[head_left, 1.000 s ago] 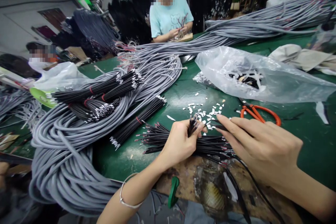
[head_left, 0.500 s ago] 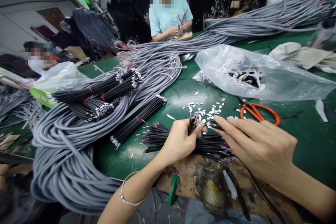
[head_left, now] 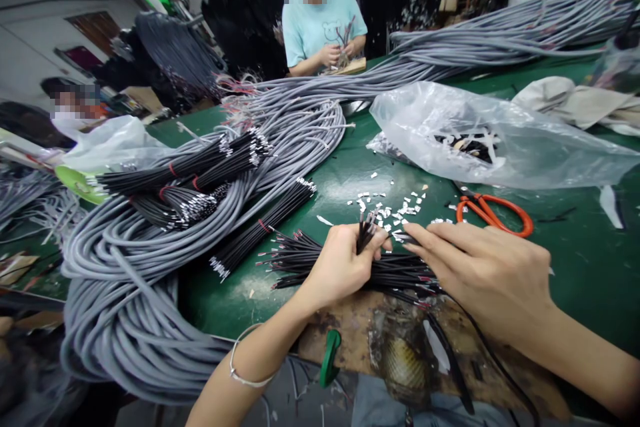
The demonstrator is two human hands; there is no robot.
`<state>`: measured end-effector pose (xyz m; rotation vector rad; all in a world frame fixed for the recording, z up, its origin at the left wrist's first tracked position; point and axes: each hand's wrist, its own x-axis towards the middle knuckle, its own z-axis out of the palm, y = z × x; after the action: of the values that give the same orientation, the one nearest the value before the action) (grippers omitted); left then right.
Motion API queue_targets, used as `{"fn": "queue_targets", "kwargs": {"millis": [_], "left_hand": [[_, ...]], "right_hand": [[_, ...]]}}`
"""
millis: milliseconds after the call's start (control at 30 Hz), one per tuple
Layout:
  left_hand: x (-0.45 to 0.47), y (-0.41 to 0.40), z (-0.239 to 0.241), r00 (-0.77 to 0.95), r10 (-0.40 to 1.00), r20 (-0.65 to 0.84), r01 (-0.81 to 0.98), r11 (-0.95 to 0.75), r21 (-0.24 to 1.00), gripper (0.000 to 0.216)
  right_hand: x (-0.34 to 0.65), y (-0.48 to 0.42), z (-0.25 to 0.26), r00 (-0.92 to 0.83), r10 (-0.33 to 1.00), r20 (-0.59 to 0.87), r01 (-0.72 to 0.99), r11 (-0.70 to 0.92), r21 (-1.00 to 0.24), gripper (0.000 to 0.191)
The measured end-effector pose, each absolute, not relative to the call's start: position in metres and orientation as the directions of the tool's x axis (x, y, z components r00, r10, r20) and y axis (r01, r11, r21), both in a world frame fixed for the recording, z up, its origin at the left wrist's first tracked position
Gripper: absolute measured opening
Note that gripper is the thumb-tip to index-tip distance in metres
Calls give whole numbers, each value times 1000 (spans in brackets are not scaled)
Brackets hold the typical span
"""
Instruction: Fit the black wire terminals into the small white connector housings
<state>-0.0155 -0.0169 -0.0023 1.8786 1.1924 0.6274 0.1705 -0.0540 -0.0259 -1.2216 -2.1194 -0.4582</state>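
Observation:
My left hand [head_left: 345, 260] is closed around a small bunch of black wires [head_left: 367, 230], whose stripped ends point up. Close by on the right, my right hand [head_left: 485, 267] pinches a slim dark pointed thing [head_left: 411, 238]; its kind is unclear because the fingers cover most of it. Its tip is near small white pieces [head_left: 385, 213] strewn on the green table. Beneath both hands lies a loose pile of black wires [head_left: 300, 260] with reddish and bare ends. Left of that pile is a tied bundle of black wires [head_left: 265, 227].
Coiled grey cables [head_left: 150, 267] fill the left, with more black bundles [head_left: 200, 173] on top. Orange-handled pliers or cutters [head_left: 495, 213] lie right, below a clear plastic bag [head_left: 450, 133]. A wooden board [head_left: 350, 333] borders the near edge. Another person [head_left: 325, 33] works across the table.
My right hand has shifted slightly left, bringing the dark thing's tip nearer my left hand. The left hand keeps hold of the black wires, nearly unmoved.

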Motion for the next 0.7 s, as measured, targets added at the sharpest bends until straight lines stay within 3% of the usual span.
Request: {"fn": "queue_targets", "kwargs": {"millis": [167,233,333,467,600,700], "left_hand": [[-16,-17,-2,447,895,4,525,-266,808,31],[-16,-17,-1,446,895,5,533,-270,802,30],[-16,-19,0,455,890,18,536,-290,793,27],[-15,-20,-1,485,874,-1,517,-286,807,22],[-14,-20,-3,488,873,-8,558,-305,772,21],[-14,-21,-3,490,872,-18,596,-320,736,22]], "right_hand": [[173,-48,-26,-207,846,491,748,460,-478,15],[174,-46,-25,-176,865,470,718,439,-539,17],[175,-47,-24,-228,788,572,737,524,-427,21],[173,-48,-23,-433,608,666,746,656,-115,23],[170,-48,-22,-571,526,630,734,671,106,30],[171,-47,-23,-612,537,581,729,668,150,25]]}}
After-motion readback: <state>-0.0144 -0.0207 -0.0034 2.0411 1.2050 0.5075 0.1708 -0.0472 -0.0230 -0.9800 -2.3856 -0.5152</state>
